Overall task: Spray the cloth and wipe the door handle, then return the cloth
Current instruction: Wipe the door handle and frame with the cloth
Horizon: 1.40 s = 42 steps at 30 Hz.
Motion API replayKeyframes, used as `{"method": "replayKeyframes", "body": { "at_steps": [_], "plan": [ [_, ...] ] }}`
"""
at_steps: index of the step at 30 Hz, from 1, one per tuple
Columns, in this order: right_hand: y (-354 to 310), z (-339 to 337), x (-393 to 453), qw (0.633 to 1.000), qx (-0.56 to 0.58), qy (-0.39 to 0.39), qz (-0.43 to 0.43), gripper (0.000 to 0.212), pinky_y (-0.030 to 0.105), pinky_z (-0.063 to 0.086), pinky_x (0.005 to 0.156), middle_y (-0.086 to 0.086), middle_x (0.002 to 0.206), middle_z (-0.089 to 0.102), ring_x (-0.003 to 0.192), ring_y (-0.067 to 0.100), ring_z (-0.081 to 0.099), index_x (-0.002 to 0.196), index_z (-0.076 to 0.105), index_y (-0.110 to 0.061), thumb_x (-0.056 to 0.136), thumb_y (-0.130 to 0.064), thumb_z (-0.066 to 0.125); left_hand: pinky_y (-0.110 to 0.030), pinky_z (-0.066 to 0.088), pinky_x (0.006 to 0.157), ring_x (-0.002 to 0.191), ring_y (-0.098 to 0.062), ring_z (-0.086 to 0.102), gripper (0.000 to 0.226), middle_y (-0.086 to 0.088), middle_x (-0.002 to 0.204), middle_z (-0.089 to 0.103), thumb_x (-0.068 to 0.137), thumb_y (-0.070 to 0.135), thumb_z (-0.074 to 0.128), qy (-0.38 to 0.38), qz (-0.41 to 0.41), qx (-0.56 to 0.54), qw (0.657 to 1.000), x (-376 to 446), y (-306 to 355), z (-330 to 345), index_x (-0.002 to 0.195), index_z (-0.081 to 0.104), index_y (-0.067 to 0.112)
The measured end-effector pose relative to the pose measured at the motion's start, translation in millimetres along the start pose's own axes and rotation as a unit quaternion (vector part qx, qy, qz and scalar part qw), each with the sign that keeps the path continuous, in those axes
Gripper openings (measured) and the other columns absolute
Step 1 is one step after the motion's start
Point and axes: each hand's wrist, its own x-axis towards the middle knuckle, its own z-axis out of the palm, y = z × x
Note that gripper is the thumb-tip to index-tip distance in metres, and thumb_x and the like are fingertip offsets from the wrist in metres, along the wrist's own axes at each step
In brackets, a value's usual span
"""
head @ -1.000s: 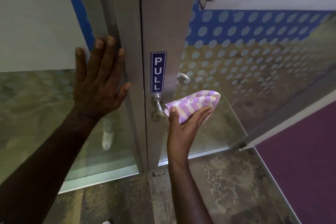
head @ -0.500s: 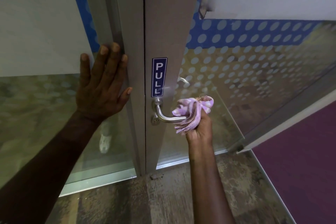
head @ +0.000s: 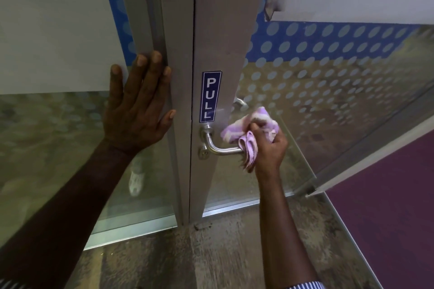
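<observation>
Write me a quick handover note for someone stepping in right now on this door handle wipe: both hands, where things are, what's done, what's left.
Left hand: flat, fingers straight, pressing on the grey metal door frame beside the glass panel.
Right hand: grips the bunched purple-and-white striped cloth wrapped round the outer end of the silver metal lever door handle.
Done: cloth is on the handle, wiping under way. The inner bend near the blue PULL sign is uncovered.
Left: finish wiping the handle, then return the cloth. No spray bottle in view, so I cannot confirm the spraying step.
</observation>
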Motion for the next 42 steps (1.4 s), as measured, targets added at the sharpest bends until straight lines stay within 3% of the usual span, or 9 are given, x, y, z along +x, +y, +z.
{"method": "replayKeyframes", "body": {
  "at_steps": [5,9,12,17,19,24,29,36,42],
  "plan": [
    [-14,-19,-3,0.906,-0.333,-0.138,-0.224,0.02,0.047,0.049,0.075,0.0,0.08,0.068,0.08,0.016,0.06,0.085,0.07,-0.012,0.086,-0.031,0.066,-0.052,-0.007,0.13,0.162,-0.029,-0.006,0.072,-0.013,0.174,-0.005,0.108,0.046,0.024,0.001,-0.002,-0.004,1.0,-1,1,0,0.164,0.02,0.001],
    [-23,-10,-22,0.822,-0.416,-0.213,-0.325,0.022,0.043,0.044,0.096,0.002,0.103,0.074,0.1,0.022,0.064,0.105,0.073,-0.01,0.093,-0.026,0.062,-0.052,-0.006,0.13,0.162,-0.029,-0.004,0.072,-0.013,0.174,-0.004,0.108,0.046,0.025,0.001,-0.003,-0.009,1.0,-2,2,1,0.164,0.019,0.002],
    [-9,14,-62,0.783,-0.477,-0.228,-0.328,0.034,0.038,0.036,0.11,0.003,0.12,0.073,0.117,0.024,0.062,0.119,0.071,-0.013,0.085,-0.012,0.071,-0.053,-0.006,0.13,0.162,-0.029,-0.002,0.072,-0.013,0.174,-0.002,0.108,0.046,0.027,-0.003,-0.003,-0.009,1.0,-3,1,2,0.164,0.02,0.002],
    [11,35,-98,0.719,-0.578,-0.22,-0.318,0.062,0.051,0.017,0.127,0.005,0.16,0.045,0.153,0.027,0.035,0.15,0.051,-0.015,0.106,-0.056,0.036,-0.052,-0.007,0.13,0.162,-0.03,-0.003,0.071,-0.013,0.174,-0.002,0.109,0.046,0.025,-0.006,0.002,-0.012,1.0,-3,-2,1,0.164,0.018,0.002],
    [8,18,-84,0.695,-0.587,-0.227,-0.348,0.055,0.053,0.013,0.127,0.004,0.161,0.044,0.152,0.026,0.037,0.152,0.049,-0.018,0.108,-0.047,0.033,-0.052,-0.007,0.13,0.162,-0.029,-0.004,0.071,-0.013,0.174,-0.003,0.109,0.046,0.025,-0.007,0.001,-0.017,1.0,-2,-3,2,0.164,0.018,0.002],
    [5,-9,-58,0.692,-0.619,-0.15,-0.34,0.048,0.065,0.016,0.123,0.003,0.145,0.06,0.143,0.026,0.048,0.145,0.056,-0.018,0.11,-0.038,0.031,-0.051,-0.008,0.13,0.162,-0.028,-0.006,0.071,-0.012,0.174,-0.005,0.108,0.046,0.025,-0.007,-0.001,-0.012,1.0,-2,0,1,0.165,0.016,0.003],
    [22,32,-81,0.749,-0.552,-0.13,-0.343,0.041,0.052,0.026,0.121,0.008,0.128,0.068,0.123,0.027,0.058,0.14,0.062,-0.012,0.101,-0.024,0.053,-0.051,-0.006,0.131,0.162,-0.028,-0.005,0.071,-0.012,0.174,-0.004,0.109,0.047,0.023,-0.001,0.002,-0.004,1.0,-1,1,1,0.164,0.017,0.003],
    [6,-28,-34,0.701,-0.482,-0.229,-0.473,0.034,0.052,0.046,0.106,0.01,0.119,0.075,0.112,0.03,0.068,0.114,0.078,-0.018,0.084,-0.003,0.083,-0.051,-0.005,0.131,0.162,-0.029,-0.002,0.071,-0.013,0.174,-0.001,0.108,0.046,0.024,0.0,0.002,-0.003,1.0,-2,0,0,0.164,0.019,0.002],
    [22,-5,-47,0.72,-0.503,-0.146,-0.455,0.014,0.048,0.05,0.098,0.005,0.101,0.073,0.095,0.026,0.068,0.098,0.066,-0.019,0.091,-0.02,0.078,-0.052,-0.005,0.131,0.162,-0.03,-0.004,0.072,-0.014,0.174,-0.003,0.108,0.047,0.024,0.0,-0.002,-0.004,1.0,0,1,0,0.164,0.016,0.002]
  ]
}}
